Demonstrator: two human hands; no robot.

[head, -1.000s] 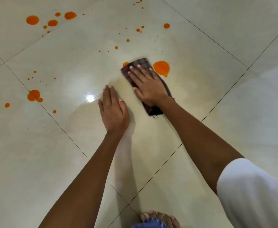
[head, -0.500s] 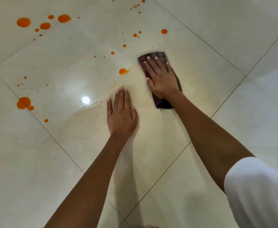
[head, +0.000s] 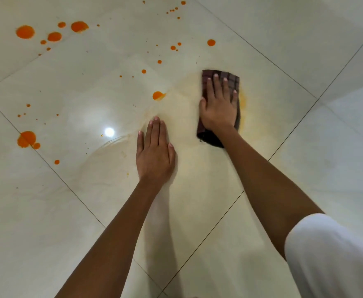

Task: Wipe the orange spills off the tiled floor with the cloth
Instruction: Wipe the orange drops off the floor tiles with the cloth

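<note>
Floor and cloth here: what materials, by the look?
Floor: glossy glazed tile, likely ceramic or porcelain. It shows a sharp light glare and thin grout lines. Cloth: dark checked woven fabric, matte, perhaps cotton, lying limp under the right hand.

I am wearing the single camera on my head, and it is looking forward and steeply down onto the tiled floor (head: 305, 50). It is sitting close, within my own reach. My forearms are running up from the bottom edge and filling much of the picture. My left hand (head: 154, 155) is lying near the middle, and my right hand (head: 218, 106) is lying on the cloth (head: 221, 75), just above and right of centre. My white sleeve (head: 331, 254) is crowding the lower right corner. The wide lens is taking in several tiles at once, and the orange spills (head: 25, 31) are spreading across the top and left of the view.
</note>
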